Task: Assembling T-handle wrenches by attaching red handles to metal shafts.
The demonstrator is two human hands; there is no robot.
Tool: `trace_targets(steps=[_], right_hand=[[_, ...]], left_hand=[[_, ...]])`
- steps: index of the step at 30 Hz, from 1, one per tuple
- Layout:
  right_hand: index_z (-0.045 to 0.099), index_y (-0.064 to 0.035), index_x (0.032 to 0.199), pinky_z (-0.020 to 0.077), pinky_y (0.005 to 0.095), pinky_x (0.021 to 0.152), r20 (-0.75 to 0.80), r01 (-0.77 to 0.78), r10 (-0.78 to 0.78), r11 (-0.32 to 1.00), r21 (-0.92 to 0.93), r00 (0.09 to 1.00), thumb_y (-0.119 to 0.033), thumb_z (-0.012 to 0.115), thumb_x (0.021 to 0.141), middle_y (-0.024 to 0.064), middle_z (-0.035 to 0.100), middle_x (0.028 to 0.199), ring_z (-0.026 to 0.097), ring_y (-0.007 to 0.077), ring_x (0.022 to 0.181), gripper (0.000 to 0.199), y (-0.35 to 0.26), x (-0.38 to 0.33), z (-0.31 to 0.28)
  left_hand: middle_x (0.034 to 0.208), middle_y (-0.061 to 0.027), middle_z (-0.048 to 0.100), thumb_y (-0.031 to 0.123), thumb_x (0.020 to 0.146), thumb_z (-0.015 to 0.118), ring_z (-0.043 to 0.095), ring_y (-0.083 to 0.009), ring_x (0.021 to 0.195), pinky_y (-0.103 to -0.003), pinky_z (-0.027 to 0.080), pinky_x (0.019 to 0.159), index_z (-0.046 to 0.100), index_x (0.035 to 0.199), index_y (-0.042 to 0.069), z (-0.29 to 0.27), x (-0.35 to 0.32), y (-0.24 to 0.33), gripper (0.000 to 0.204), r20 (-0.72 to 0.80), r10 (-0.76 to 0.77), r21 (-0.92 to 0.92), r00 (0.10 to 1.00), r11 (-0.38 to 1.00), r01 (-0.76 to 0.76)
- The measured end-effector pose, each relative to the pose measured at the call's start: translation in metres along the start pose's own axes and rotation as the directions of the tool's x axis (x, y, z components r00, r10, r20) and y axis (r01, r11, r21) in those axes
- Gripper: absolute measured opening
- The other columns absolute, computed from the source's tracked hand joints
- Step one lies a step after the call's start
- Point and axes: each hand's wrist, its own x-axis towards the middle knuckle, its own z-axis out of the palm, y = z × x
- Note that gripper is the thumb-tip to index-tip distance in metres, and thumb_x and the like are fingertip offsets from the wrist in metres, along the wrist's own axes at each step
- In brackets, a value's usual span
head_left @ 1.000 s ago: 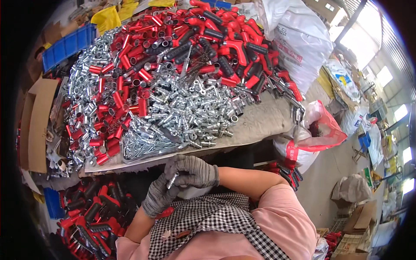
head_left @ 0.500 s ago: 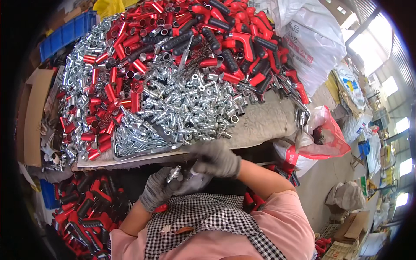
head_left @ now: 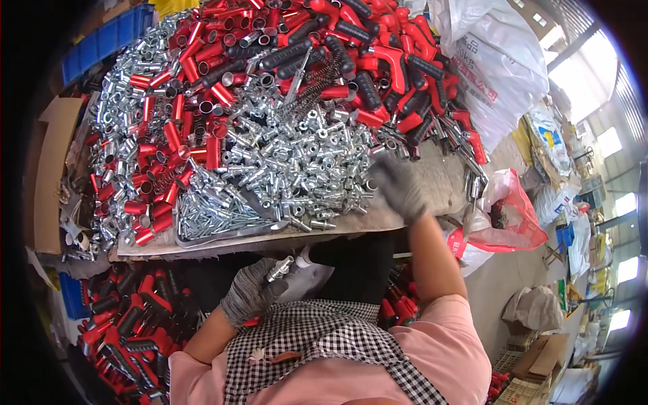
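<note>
In front of the apron, my left hand, in a grey knit glove, is closed round a shiny silver metal fitting, whose stepped end sticks up past the thumb. My gloved right hand reaches over the table at the right edge of a heap of silver metal fittings. Motion smears its fingers, so I cannot tell whether they hold anything. A metal tray with small silver pins lies at the table's front edge, and red tubes are mixed in with the fittings.
Red and black pistol-shaped handles are piled at the back, with more handles below the table on the left. A white sack stands at the back right. A red and white bag hangs by the right edge. A cardboard box stands left.
My right hand has moved away from beside the left hand, up and right to the edge of the fittings heap. My left hand keeps its hold on the fitting.
</note>
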Motion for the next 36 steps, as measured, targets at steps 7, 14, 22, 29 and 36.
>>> trace_targets(steps=[7,14,22,29,36], right_hand=[[0.054,-0.0108,0.111,0.0485,0.0486,0.075,-0.265,-0.309,0.160,0.411,-0.858,0.951,-0.038,0.067,0.078,0.0213,0.065,0.089,0.063,0.0391,0.084,0.045,0.101,0.067,-0.081],[0.054,-0.0073,0.122,0.0505,0.0391,0.072,-0.393,-0.109,-0.176,0.790,-0.603,0.903,-0.021,0.069,0.075,0.0099,0.064,0.089,0.060,0.0243,0.077,0.051,0.126,0.042,-0.088],[0.048,-0.0046,0.115,0.0507,0.0379,0.083,0.323,-0.204,-0.035,0.710,0.674,0.946,-0.005,0.064,0.083,0.0128,0.058,0.111,0.060,0.0249,0.096,0.036,-0.043,-0.088,0.048],[0.059,-0.0059,0.109,0.0519,0.0333,0.079,0.678,0.436,-0.332,0.900,0.019,0.656,-0.004,0.075,0.070,0.0094,0.065,0.098,0.065,0.0246,0.090,0.042,-0.094,-0.096,0.108],[0.062,-0.0073,0.103,0.0519,0.0380,0.072,0.775,0.585,-0.331,0.809,-0.060,0.538,-0.027,0.078,0.069,0.0095,0.066,0.088,0.065,0.0285,0.078,0.042,-0.120,-0.088,0.127]], left_hand=[[0.090,-0.0168,0.063,0.038,0.085,0.066,0.064,-0.0321,0.081,-0.037,0.050,0.073,0.058,0.110,0.002,0.000,-0.001,0.007,0.044,0.064,-0.034,-0.082,0.997,0.996,0.039],[0.094,-0.0110,0.066,0.032,0.086,0.065,0.064,-0.0231,0.087,-0.033,0.050,0.081,0.060,0.108,0.003,0.004,-0.018,0.006,0.036,0.008,0.011,-0.061,1.000,0.998,-0.011],[0.082,-0.0142,0.063,0.026,0.082,0.070,0.064,-0.0279,0.072,-0.036,0.050,0.067,0.059,0.111,0.001,-0.004,-0.021,0.011,0.040,-0.035,0.024,0.029,0.999,0.999,-0.023],[0.084,-0.0153,0.064,0.023,0.080,0.073,0.065,-0.0253,0.077,-0.034,0.051,0.069,0.059,0.109,0.001,-0.004,-0.047,0.024,0.039,0.019,0.020,-0.084,1.000,0.996,-0.018],[0.089,-0.0169,0.064,0.019,0.079,0.073,0.065,-0.0307,0.080,-0.035,0.052,0.070,0.059,0.110,0.000,-0.004,-0.066,-0.003,0.039,-0.020,0.179,-0.046,0.984,0.983,-0.180]])
